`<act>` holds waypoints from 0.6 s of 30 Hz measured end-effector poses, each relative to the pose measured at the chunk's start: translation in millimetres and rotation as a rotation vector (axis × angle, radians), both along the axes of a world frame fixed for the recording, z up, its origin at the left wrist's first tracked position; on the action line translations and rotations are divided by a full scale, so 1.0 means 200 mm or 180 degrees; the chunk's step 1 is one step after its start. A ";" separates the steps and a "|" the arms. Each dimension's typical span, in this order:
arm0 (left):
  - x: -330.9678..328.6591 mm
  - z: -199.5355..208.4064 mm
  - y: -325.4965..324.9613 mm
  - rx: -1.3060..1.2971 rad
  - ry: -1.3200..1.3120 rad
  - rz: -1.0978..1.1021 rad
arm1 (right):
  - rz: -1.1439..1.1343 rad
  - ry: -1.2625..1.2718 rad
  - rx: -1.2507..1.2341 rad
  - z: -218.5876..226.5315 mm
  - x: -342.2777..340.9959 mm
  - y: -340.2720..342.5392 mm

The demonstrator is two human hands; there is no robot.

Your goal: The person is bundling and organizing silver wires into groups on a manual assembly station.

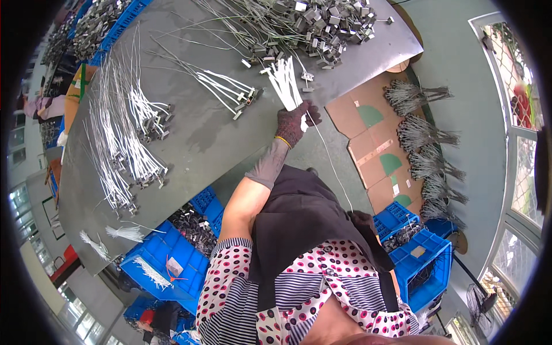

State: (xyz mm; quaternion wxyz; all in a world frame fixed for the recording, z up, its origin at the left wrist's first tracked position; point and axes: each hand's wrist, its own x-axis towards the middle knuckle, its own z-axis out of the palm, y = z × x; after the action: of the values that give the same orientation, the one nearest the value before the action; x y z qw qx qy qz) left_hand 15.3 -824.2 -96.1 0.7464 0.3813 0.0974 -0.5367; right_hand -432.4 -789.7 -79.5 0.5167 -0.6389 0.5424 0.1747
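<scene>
My left hand (293,123), in a dark reddish glove with a yellow cuff edge, is closed round a bundle of white sleeves (284,83) at the table's edge. The sleeves fan out above the fist, with small connector pieces near their tips. From that hand a thin white wire (332,157) runs down to my right hand (362,219), a dark gloved shape beside the black apron. The wire ends at this hand; its fingers are mostly hidden. Left of the bundle, more white-sleeved wires with dark end blocks (224,89) lie on the grey table (195,152).
A heap of dark metal blocks (330,29) covers the table's far side. Sleeved wire bundles (138,158) lie at left. Blue crates (167,259) stand below the table, another crate (425,267) at right. Flattened cardboard (374,149) and wire bundles (428,135) line the right floor.
</scene>
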 end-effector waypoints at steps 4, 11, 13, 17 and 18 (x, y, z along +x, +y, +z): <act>0.08 0.13 -0.01 0.0257 -0.1228 0.0155 | -0.0775 -0.0847 0.0261 -0.28 -0.32 0.11; 0.26 0.30 0.07 -0.0385 -0.0901 0.0985 | -0.1468 -0.0872 -0.0563 -0.38 -0.28 0.23; 0.26 0.28 0.10 -0.0382 -0.0824 0.0994 | -0.0767 -0.0833 -0.1068 -0.22 -0.22 0.18; 0.24 0.23 0.19 -0.0326 -0.0694 0.0589 | -0.0311 -0.0628 -0.0477 0.01 0.00 -0.07; 0.23 0.22 0.21 -0.0407 -0.0559 0.0701 | -0.0220 -0.0557 -0.0380 0.01 0.08 -0.10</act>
State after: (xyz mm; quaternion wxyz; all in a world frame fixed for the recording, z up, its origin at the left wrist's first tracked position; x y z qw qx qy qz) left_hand 62.0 -781.4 -51.2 0.8291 0.3654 0.0387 -0.4213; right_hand -416.6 -810.0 -77.7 0.5289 -0.6622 0.5264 0.0677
